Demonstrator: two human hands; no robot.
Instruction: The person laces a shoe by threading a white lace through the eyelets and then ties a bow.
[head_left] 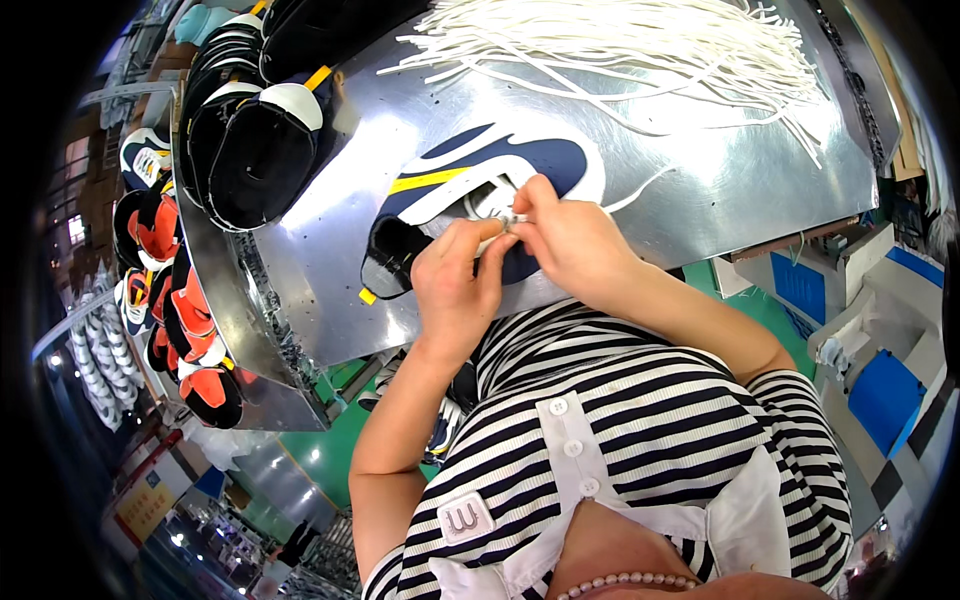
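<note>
A navy and white shoe upper [556,166] with a yellow stripe lies on its side on the metal table, its dark heel opening toward the left. Over its lacing area my two hands meet, fingertips close together. My left hand [455,275] is closed in a pinch at the white shoelace [640,190]. Thumb and fingers of my right hand [575,240] pinch the lace beside it. From behind the right hand the lace's loose end trails to the right across the table. The exact spot where the fingers grip is partly hidden.
A large bundle of white shoelaces [640,60] spreads over the far side of the metal table [720,215]. Stacked black and white shoe uppers [255,150] stand at the left. Beyond the table's left edge are orange and black shoe uppers [195,305]. Cartons [855,300] stand at the right.
</note>
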